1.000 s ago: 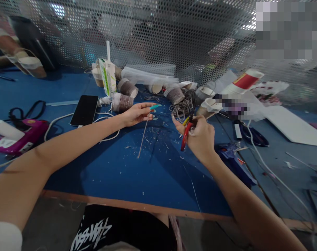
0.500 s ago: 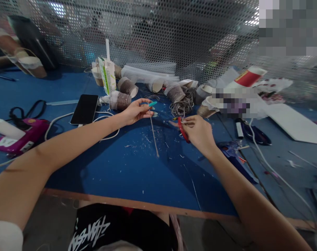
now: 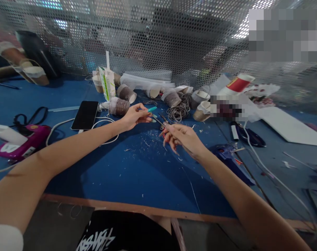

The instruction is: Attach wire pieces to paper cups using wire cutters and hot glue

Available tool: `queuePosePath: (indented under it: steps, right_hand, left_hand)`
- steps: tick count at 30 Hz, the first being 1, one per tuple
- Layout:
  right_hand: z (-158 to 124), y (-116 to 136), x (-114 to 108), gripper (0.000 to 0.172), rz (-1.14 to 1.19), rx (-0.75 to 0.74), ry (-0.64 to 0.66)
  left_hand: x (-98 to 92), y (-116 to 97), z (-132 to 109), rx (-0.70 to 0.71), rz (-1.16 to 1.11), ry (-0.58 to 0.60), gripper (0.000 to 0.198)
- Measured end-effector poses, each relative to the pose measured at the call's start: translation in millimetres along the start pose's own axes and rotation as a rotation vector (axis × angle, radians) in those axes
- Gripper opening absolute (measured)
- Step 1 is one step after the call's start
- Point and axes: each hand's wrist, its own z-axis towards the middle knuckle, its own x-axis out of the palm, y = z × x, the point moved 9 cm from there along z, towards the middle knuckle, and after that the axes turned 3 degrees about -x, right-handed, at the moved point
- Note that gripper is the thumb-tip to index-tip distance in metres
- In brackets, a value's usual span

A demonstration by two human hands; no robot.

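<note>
A short, thin cord (image 3: pixel 158 120) spans the gap between two bare hands above a scrap-strewn blue worktable (image 3: pixel 122 181), at the hub of the clock. Toward 10 o'clock, the left hand (image 3: pixel 136 118) pinches it between thumb and fingers. Toward 4 o'clock, the right hand (image 3: pixel 183 137) nips it at the thumb, other fingers curled about red-handled scissors (image 3: pixel 164 134), which they partly hide. A heap of grey cord (image 3: pixel 179 109) lies near at 2 o'clock; a cord-wrapped cup (image 3: pixel 119 106) lies on its side between 9 and 10, a drink carton (image 3: pixel 110 85) upright at 10. A black phone (image 3: pixel 85 115) rests at 9, a magenta device (image 3: pixel 23 143) farther out. At 4 lies a blue tool (image 3: pixel 233 164).
</note>
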Motion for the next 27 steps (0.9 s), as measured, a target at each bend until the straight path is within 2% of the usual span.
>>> queuePosePath:
  steps: [2, 4, 7, 8, 10, 12, 14, 17, 22, 27]
  right_hand:
    - [-2, -5, 9, 0.031, 0.098, 0.067, 0.06]
    - [-3, -9, 14, 0.029, 0.2, 0.111, 0.095]
    - [-2, -19, 17, 0.032, 0.375, 0.187, 0.137]
    - [-2, -23, 17, 0.032, 0.427, 0.209, 0.148]
    - [-1, -26, 17, 0.03, 0.521, 0.229, 0.177]
    - [-1, -25, 19, 0.029, 0.61, 0.236, 0.242]
    - [-4, -23, 24, 0.03, 0.686, 0.251, 0.339]
    - [-7, -18, 28, 0.033, 0.759, 0.246, 0.423]
    - [-5, -17, 32, 0.036, 0.773, 0.159, 0.416]
    - [-3, -17, 35, 0.038, 0.786, 0.089, 0.433]
  left_hand:
    - [2.3, -1, 1, 0.057, 0.094, 0.032, 0.02]
    - [2.2, -8, 0, 0.195, 0.25, 0.022, 0.018]
    - [9.0, -37, -16, 0.624, 0.661, -0.071, 0.014]
    - [18.7, -44, -27, 0.798, 0.833, -0.073, 0.014]
    - [44.0, -45, -49, 1.101, 1.169, -0.009, 0.015]
    - [65.4, -35, -66, 1.314, 1.433, 0.087, 0.017]
    - [78.2, -27, -80, 1.451, 1.597, 0.129, 0.02]
    - [85.9, -24, -90, 1.513, 1.717, 0.095, 0.024]
    - [84.7, -14, -88, 1.361, 1.847, 0.103, 0.027]
    - [80.1, -16, -83, 1.237, 1.787, 0.024, 0.026]
